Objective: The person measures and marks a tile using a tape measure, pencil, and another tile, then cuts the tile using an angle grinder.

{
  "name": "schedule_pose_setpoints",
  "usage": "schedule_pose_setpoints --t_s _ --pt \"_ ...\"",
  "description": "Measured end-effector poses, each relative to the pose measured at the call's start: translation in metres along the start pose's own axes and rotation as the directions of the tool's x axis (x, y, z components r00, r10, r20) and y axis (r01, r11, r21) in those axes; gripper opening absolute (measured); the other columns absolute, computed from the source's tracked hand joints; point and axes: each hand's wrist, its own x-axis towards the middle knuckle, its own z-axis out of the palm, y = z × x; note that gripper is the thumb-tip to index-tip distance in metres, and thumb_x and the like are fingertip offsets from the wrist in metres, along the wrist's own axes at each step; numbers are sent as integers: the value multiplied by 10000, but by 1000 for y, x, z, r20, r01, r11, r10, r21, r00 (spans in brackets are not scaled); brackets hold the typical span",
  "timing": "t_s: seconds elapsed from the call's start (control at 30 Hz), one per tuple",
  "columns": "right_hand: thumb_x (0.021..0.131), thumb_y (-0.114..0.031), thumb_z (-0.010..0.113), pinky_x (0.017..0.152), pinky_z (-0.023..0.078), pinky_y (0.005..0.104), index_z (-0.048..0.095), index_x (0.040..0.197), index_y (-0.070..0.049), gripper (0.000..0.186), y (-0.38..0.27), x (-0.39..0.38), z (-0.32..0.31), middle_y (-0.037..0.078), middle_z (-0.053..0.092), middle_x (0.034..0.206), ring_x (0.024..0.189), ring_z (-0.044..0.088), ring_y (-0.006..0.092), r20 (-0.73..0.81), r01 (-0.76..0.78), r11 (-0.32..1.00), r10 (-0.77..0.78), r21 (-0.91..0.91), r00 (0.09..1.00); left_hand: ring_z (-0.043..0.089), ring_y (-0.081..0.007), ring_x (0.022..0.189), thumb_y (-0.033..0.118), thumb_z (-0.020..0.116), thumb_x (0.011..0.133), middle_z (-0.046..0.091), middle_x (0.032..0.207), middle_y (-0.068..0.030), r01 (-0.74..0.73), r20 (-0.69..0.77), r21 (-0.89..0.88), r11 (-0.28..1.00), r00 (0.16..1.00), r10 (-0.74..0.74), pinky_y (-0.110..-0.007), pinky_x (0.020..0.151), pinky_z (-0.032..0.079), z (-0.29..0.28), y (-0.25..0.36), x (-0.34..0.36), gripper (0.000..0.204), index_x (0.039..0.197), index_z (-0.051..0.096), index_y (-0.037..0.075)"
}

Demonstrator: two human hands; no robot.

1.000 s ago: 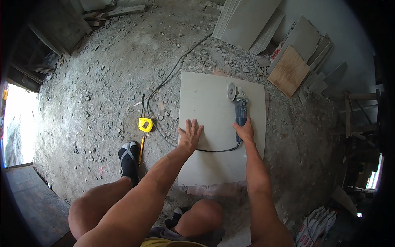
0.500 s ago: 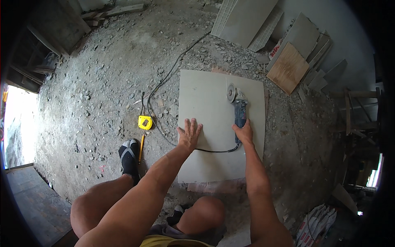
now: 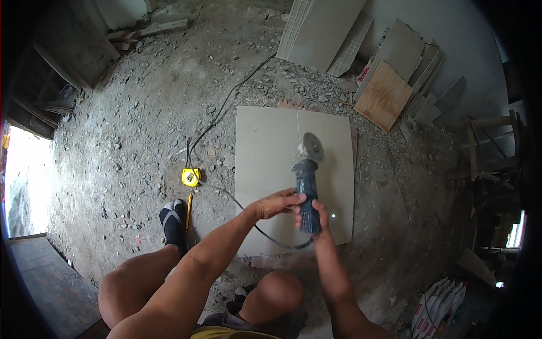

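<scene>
An angle grinder (image 3: 306,182) with a dark blue body is raised over a large pale tile (image 3: 262,147), its cutting disc (image 3: 313,148) at the far end. My right hand (image 3: 318,219) is wrapped around the rear of the body. From the left, my left hand (image 3: 278,203) grips the side of the same body, its thumb lying on it. A thin straight line (image 3: 298,121) runs from the tile's far edge toward the disc. The black cord (image 3: 271,240) leaves the grinder's rear and loops left across the tile.
Left of the tile lie a yellow tape measure (image 3: 191,177) and a yellow pencil (image 3: 188,212), near my left foot (image 3: 173,223). Gravel covers the floor. Tiles (image 3: 319,34) and a wooden board (image 3: 384,96) lean at the far right. Bags (image 3: 437,311) lie at the near right.
The grinder has been lifted and turned, its disc now tilted upward and nearer me. My left hand has left the tile and moved right onto the grinder's body.
</scene>
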Motion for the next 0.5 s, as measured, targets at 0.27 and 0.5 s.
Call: schedule_pose_setpoints --t_s 0.27,0.5 --pt "862 -380 710 634 595 356 502 1274 21 611 6 -16 11 147 627 957 782 666 217 -39 -99 913 91 -395 995 651 -185 952 328 801 854 644 1041 -85 -95 -195 -70 993 978 80 -316 885 529 28 -20 -10 594 1240 497 -6" --pt "733 -253 785 857 525 517 443 1289 -59 681 37 26 27 243 684 1067 995 659 456 -225 -272 19 -621 -962 751 607 -175 923 321 872 775 620 1036 -99 -232 -462 233 945 828 317 -330 850 537 6 -18 28 693 1216 468 -29"
